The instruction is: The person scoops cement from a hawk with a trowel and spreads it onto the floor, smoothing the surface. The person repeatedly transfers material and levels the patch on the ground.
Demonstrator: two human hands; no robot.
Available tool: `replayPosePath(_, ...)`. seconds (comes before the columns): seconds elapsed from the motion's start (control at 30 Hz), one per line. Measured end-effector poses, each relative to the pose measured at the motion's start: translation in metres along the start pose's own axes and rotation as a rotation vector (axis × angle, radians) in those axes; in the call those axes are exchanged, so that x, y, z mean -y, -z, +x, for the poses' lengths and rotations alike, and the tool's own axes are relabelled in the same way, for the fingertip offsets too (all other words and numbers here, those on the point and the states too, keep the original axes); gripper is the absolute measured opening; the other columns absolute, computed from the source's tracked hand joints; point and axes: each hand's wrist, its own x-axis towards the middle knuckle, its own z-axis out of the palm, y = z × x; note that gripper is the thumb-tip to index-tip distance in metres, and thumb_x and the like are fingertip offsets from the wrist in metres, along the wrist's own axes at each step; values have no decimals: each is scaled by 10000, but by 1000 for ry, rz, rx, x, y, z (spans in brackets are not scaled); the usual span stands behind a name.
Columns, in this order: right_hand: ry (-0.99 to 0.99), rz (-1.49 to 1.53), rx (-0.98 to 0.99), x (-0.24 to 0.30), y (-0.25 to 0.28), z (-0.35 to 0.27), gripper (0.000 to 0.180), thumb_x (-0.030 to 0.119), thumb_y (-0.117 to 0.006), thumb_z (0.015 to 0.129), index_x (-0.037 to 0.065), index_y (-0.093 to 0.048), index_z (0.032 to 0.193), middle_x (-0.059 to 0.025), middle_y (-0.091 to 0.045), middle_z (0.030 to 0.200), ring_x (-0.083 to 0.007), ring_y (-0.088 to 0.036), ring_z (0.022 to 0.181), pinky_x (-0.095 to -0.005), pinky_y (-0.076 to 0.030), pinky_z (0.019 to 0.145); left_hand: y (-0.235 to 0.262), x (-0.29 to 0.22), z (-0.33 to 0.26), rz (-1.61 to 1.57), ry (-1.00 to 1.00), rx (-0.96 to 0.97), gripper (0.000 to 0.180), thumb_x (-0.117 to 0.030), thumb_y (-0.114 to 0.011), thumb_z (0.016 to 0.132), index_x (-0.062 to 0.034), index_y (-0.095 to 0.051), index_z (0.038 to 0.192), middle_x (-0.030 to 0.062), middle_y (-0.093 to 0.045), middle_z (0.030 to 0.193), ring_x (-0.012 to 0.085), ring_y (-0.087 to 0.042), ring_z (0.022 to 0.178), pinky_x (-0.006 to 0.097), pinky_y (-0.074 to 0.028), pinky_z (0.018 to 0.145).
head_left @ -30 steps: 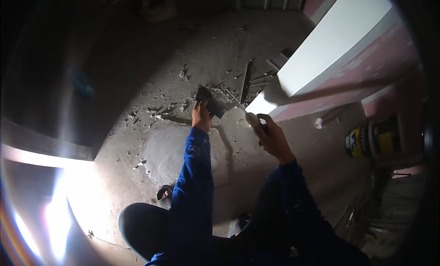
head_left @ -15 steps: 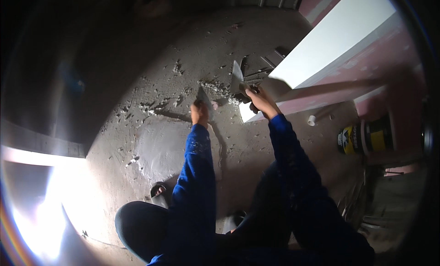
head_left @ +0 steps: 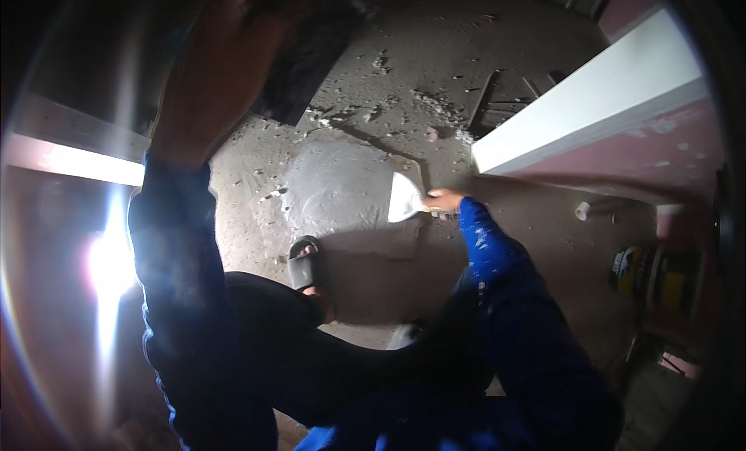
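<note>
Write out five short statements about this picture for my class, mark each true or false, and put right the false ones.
1. The right hand holds a scraper. True.
2. From that hand, the scraper points toward the picture's right. False: it points left.
3. The left hand is at the upper left, with a dark flat tool. True.
4. The left hand is lower in the picture than the right hand. False: it is higher.
5. A small white cylinder is on the floor, farther right than the right hand. True.
</note>
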Motion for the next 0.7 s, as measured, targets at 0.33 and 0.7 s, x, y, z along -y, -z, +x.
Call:
replayPosePath(0.33, 297, -381, -27, 46, -130, 59, 398, 458, -555, 886, 100, -620, 1046, -39, -624, 722, -150, -582, 545, -327, -446, 476, 78, 94, -76, 438, 322, -68, 449, -291, -543, 923, -34, -492, 1287, 171, -571, 1204, 254, -531, 1154, 351, -384, 985)
replayPosePath(0.7, 58, -539, 201, 68, -58, 35, 438, 483, -573, 860, 86, -557, 1044, -19, -559, 732, -114, -503, 486, -271, -408, 406, 131, 45, -125, 674, 306, 42, 405, -190, -552, 924, -26, -497, 1290, 138, -525, 1300, 231, -502, 1194, 334, -367, 1022)
